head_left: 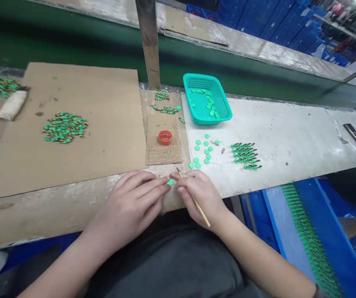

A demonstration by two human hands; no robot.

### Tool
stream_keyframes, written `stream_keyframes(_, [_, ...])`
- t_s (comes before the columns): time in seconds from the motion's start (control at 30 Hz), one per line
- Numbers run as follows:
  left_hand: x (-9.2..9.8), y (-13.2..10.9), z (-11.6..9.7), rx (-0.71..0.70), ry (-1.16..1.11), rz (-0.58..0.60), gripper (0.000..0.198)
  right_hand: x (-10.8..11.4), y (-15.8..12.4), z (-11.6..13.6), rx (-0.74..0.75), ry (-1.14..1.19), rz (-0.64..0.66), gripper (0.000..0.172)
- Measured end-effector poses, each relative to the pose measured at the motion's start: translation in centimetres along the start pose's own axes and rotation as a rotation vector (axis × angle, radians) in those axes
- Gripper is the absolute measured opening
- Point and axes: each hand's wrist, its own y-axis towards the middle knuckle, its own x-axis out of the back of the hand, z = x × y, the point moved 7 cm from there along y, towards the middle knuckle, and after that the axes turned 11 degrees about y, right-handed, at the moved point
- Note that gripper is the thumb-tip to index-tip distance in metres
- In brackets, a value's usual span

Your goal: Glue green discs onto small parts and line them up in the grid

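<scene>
Bright, fairly even light covers the pale worktop [289,132]; the upper right looks blurred.

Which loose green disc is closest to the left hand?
The disc at the fingers of the left hand, just left of the stick; other loose discs lie farther away.

A long dark-green panel [87,45] runs across the back, with an upright grey metal post [148,45] before it, while a flat brown cardboard strip [193,25] lies on the pale ledge [258,49] above, stacked blue plastic crates [255,18] stand beyond, and a dark rectangular object [354,134] lies far right.
</scene>
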Motion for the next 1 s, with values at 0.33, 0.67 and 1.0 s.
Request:
stream_keyframes(0.33, [0.8, -0.3, 0.0, 0.097, 0.022, 0.056, 0.028, -0.2, -1.3, 0.7, 0.123, -0.069, 0.037, 0.019])
stream_keyframes(0.67, [8.6, -3.9, 10.4, 0.565, 0.357, 0.054, 0.031, 1.1, -1.8, 0.4, 0.076, 0.15, -0.087, 0.018])
stream_keyframes(1.0, [15.1, -6.4, 20.2, 0.796, 0.376, 0.245, 0.04, 1.8, -2.5, 0.0, 0.073, 0.191, -0.112, 0.016])
